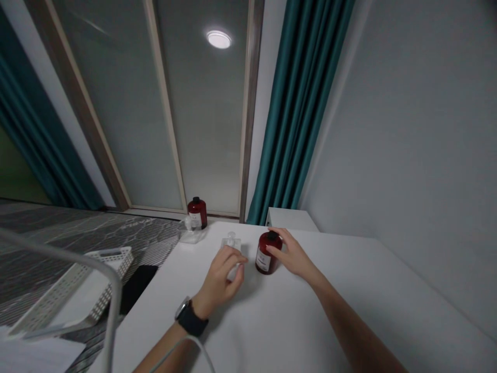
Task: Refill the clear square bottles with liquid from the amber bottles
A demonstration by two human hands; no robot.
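A dark red bottle (263,260) with a black cap and a white label stands upright on the white table (306,321). My right hand (292,254) grips its upper right side, the thumb across the front and the fingers behind the cap. To the left of it, my left hand (223,274) hovers with bent fingers, a gap showing between thumb and forefinger. A dark watch (192,317) is on that wrist. Just behind the left hand is a clear container (231,241) with a rounded top; the hand hides its lower part, and any contact is unclear.
Another red bottle (197,211) and a clear piece (191,234) with a pale round knob stand at the table's far left corner. Left of the table lie a white perforated basket (54,305) and a black item (142,282). A pale curved tube (114,305) crosses the near left.
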